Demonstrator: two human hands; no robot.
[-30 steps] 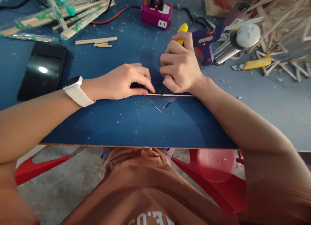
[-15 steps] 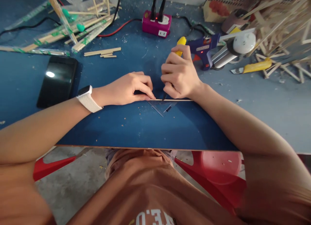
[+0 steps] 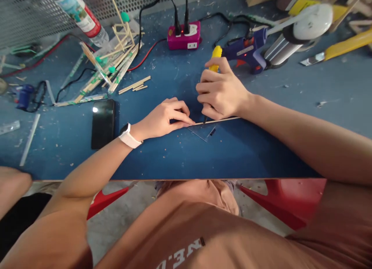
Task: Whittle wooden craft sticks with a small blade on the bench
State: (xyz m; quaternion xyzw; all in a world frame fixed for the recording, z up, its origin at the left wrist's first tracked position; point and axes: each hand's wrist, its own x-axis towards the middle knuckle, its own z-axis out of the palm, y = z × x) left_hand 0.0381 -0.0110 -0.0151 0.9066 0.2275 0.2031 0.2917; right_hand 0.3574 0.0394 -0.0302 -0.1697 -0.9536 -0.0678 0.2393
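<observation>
Left hand (image 3: 165, 118): fingertips pressed together, pinning down the left end of the wooden stick (image 3: 222, 120); stick lying flat on the blue table (image 3: 162, 160), near its front edge, over a clear set square (image 3: 202, 134). Right hand (image 3: 222, 92): fist closing round a yellow-handled craft knife (image 3: 215, 56), blade tip touching the stick just beside the left fingertips. Phone (image 3: 102, 123) lying left of the wrist; glue gun (image 3: 247, 50) and power strip (image 3: 183, 35) sitting behind.

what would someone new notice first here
At mid-table, the left hand pins a thin pale wooden stick on the blue tabletop while the right hand grips a yellow-handled craft knife, tip on the stick. Behind them lie a blue hot-glue gun and a magenta power strip.
</observation>
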